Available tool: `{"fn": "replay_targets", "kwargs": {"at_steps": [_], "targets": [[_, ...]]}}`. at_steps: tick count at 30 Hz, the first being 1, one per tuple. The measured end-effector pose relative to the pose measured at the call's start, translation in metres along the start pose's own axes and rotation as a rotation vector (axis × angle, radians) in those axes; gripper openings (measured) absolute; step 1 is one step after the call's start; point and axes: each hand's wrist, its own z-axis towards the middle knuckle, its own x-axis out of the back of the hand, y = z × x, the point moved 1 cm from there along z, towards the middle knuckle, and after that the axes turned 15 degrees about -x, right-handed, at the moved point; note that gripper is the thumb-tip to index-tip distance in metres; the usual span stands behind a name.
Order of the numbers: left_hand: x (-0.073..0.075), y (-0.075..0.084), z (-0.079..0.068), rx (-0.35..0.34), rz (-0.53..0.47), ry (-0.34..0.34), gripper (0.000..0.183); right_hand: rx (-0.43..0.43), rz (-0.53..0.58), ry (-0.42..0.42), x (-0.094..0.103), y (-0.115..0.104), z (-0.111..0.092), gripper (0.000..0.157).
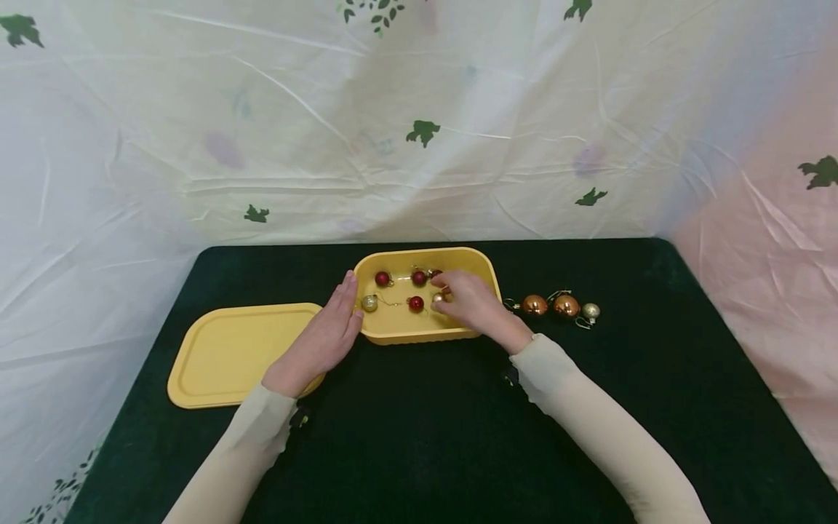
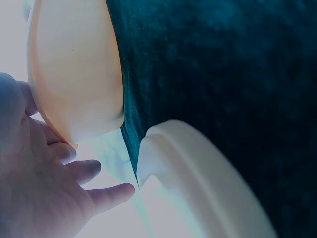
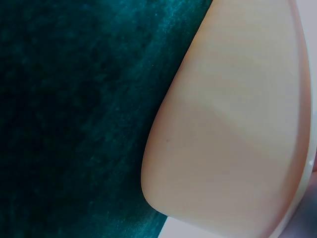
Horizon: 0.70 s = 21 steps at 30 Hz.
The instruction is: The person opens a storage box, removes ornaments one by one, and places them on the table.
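Note:
A yellow box point(image 1: 425, 338) stands at the far middle of the table, holding several small red Christmas baubles point(image 1: 415, 304) and a gold one point(image 1: 369, 303). My left hand point(image 1: 330, 324) rests against the box's left wall with its fingers straight. In the left wrist view those fingers point(image 2: 81, 171) lie along the box wall point(image 2: 77, 64). My right hand point(image 1: 471, 302) reaches over the front right rim and pinches a small gold bauble point(image 1: 438, 298) inside the box. The right wrist view shows mostly the box's outer wall point(image 3: 233, 114), with that hand's fingers hidden.
Left of the box lies a yellow lid point(image 1: 242, 349), partly under my left forearm. To the right are two larger copper baubles point(image 1: 535, 305) and a small gold bauble point(image 1: 591, 311) with string loops. A dark green cloth point(image 1: 419, 437) covers the table, and a patterned white curtain point(image 1: 314, 145) hangs behind.

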Motion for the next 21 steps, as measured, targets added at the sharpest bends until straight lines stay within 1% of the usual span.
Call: {"fn": "replay_targets", "kwargs": {"at_steps": [8, 15, 21], "targets": [[0.0005, 0.0008, 0.0003, 0.007, 0.006, 0.000, 0.066, -0.016, -0.015, -0.048, -0.0005, -0.0002, 0.0041, 0.045], [0.0004, 0.0009, -0.0009, 0.004, 0.010, 0.004, 0.066, -0.020, -0.035, -0.087, -0.0017, 0.0010, 0.0060, 0.036], [-0.0001, 0.0035, -0.0037, 0.012, 0.005, -0.005, 0.067, -0.022, -0.015, -0.097, -0.0014, 0.0021, 0.0056, 0.031]]}}
